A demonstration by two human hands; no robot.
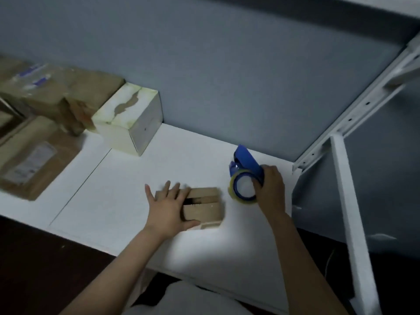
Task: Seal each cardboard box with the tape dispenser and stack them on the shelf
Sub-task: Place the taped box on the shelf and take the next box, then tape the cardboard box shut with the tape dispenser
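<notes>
A small brown cardboard box (pixel 204 206) lies on the white table (pixel 127 183) near its front edge, with a dark gap between its top flaps. My left hand (pixel 169 206) rests flat on the box's left part, fingers spread and straight. Just right of the box, my right hand (pixel 269 187) grips a blue tape dispenser (pixel 244 176) holding a roll of clear tape. The dispenser's head points up and away from the box.
A white, stained box (pixel 129 117) stands at the back of the table. Several brown cardboard boxes (pixel 38 142) lie at the left. A white metal shelf frame (pixel 345 178) rises at the right, against a grey wall.
</notes>
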